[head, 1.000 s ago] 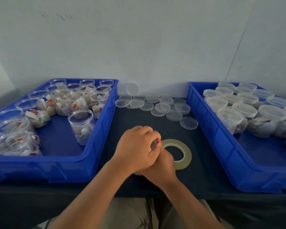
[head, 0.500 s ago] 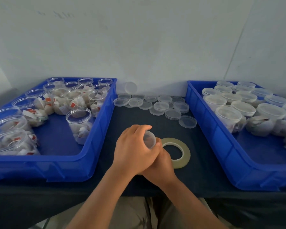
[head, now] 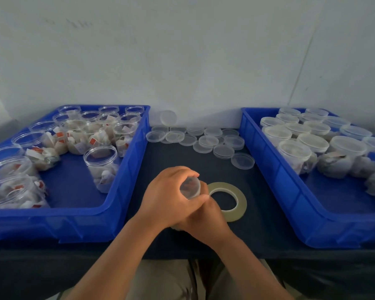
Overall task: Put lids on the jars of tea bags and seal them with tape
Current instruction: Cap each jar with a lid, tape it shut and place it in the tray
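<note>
A clear jar (head: 191, 187) lies tilted between my hands at the middle of the dark table, its lidded end facing up and right. My left hand (head: 169, 198) grips the jar from above, fingers curled over it. Beneath and to the right, my right hand (head: 206, 217) holds the jar's lower part, mostly hidden by the left. A roll of pale tape (head: 227, 200) lies flat just right of the hands. Loose clear lids (head: 208, 140) are scattered at the back of the table.
A blue tray (head: 126, 174) on the left holds several open jars of tea bags. A second blue tray (head: 268, 167) on the right holds several lidded jars. A white wall stands behind. The table's front edge is near my arms.
My left hand's fingers have shifted back over the jar, so its lidded end now shows. The hands stay in the same spot beside the tape roll.
</note>
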